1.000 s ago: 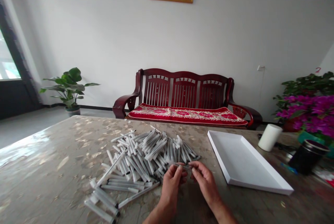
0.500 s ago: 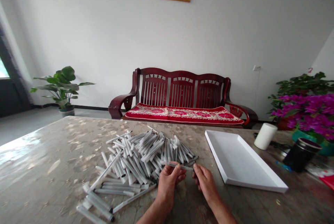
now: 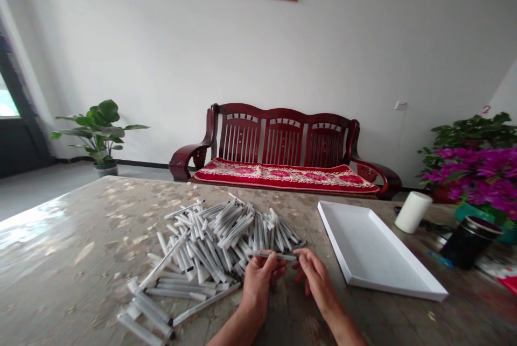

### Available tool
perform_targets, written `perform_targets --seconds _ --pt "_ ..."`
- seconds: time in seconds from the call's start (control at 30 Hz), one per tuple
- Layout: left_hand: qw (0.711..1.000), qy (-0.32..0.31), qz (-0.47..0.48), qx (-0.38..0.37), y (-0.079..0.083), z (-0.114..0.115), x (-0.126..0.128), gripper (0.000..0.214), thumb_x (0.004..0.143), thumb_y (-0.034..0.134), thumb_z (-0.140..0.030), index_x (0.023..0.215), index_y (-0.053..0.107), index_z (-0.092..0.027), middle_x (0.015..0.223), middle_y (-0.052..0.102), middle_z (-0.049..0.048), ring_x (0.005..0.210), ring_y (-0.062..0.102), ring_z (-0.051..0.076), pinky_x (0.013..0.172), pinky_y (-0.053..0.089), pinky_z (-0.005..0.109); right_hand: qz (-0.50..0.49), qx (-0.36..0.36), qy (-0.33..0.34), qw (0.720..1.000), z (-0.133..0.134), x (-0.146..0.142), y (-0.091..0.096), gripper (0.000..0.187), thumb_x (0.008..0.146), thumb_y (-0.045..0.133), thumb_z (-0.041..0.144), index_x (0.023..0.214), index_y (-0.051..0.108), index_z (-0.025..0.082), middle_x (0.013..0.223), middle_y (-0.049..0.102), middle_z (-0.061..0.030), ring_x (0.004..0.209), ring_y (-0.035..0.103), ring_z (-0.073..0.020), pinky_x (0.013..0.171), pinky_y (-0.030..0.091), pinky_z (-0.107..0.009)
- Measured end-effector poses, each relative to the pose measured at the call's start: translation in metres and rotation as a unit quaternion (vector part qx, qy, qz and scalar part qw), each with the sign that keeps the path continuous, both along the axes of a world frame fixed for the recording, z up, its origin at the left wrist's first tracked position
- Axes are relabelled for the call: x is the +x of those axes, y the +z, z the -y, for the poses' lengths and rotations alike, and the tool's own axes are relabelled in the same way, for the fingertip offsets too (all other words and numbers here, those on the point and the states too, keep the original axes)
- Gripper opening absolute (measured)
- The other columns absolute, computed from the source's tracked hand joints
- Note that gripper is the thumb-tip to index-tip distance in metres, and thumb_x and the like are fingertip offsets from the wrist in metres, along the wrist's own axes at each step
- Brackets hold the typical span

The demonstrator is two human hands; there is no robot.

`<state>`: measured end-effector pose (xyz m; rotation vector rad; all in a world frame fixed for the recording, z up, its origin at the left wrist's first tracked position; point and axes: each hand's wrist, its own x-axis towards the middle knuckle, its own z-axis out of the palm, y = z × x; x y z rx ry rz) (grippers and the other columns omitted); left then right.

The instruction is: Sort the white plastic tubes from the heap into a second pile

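Observation:
My left hand (image 3: 258, 281) is closed round a slim, greyish pen (image 3: 278, 256), thumb on top, holding it nearly level above the table. The pen has dark ends and a cloudy, see-through look. At its right end is my right hand (image 3: 317, 279), with thumb and forefinger pinching the tip while the other fingers hang loose and slightly blurred. Just beyond and to the left of my hands lies a big heap of similar pens (image 3: 210, 238), many in whitish clear sleeves, some with black ends. Several lie apart at the heap's near left.
A shallow white box (image 3: 379, 249) rests right of my hands on the patterned table (image 3: 72, 260). Farther right are a white roll (image 3: 412, 212), a black cup (image 3: 470, 242) and purple flowers (image 3: 476, 174). A red wooden bench (image 3: 283, 147) stands behind the table.
The right hand has come up slightly, its forefinger now at the pen's right end and its lower fingers looser. My left hand keeps the pen in nearly the same place.

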<state>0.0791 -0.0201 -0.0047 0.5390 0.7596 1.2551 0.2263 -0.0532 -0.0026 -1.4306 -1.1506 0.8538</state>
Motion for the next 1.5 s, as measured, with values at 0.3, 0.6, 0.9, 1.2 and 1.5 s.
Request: perform_targets --seconds 0.3,0.6,0.9,1.2,1.5 --pt "1.000 0.004 -0.002 0.004 0.000 -0.002 0.000 0.055 0.042 0.095 -0.050 0.074 0.066 -0.015 0.067 0.072 0.0017 0.066 0.070 0.018 0.062 0.057 0.027 0.015 0.034 0.012 0.999 -0.001 -0.002 0.004 0.050 0.076 0.062 0.068 0.091 0.068 0.020 0.075 0.067 -0.0022 0.055 0.056 -0.0152 0.048 0.041 -0.025" --pt "1.000 0.010 -0.016 0.005 0.002 0.000 0.001 0.055 0.041 0.095 -0.051 0.072 0.066 -0.015 0.065 0.071 0.0006 0.065 0.070 0.017 0.061 0.057 0.026 0.035 0.015 -0.003 0.999 -0.004 -0.001 0.000 0.050 0.078 0.056 0.070 0.071 0.061 0.021 0.057 0.056 0.0017 0.047 0.050 -0.0134 0.046 0.038 -0.025" --pt "1.000 0.011 -0.019 0.004 0.002 0.000 0.002 0.056 0.039 0.095 -0.052 0.071 0.066 -0.016 0.065 0.071 0.0004 0.065 0.070 0.017 0.061 0.057 0.026 0.016 -0.024 -0.009 1.000 -0.003 -0.002 -0.002 0.061 0.080 0.047 0.078 0.076 0.063 0.020 0.058 0.058 0.0010 0.041 0.048 -0.0117 0.039 0.033 -0.024" --pt "0.999 0.007 -0.032 0.019 0.004 0.001 0.002 0.053 0.041 0.094 -0.053 0.067 0.066 -0.016 0.064 0.072 0.0030 0.065 0.070 0.019 0.061 0.058 0.028 -0.037 -0.027 0.002 0.999 -0.001 -0.003 0.005 0.060 0.072 0.060 0.073 0.096 0.065 0.019 0.081 0.069 -0.0048 0.064 0.066 -0.0192 0.037 0.040 -0.021" --pt "0.999 0.013 -0.049 0.016 0.002 0.000 0.003 0.055 0.039 0.093 -0.055 0.066 0.066 -0.016 0.062 0.070 0.0021 0.065 0.070 0.019 0.061 0.057 0.027 -0.029 -0.034 -0.002 0.999 -0.007 -0.003 -0.005 0.058 0.070 0.059 0.077 0.076 0.061 0.019 0.064 0.062 -0.0001 0.048 0.058 -0.0132 0.034 0.035 -0.019"
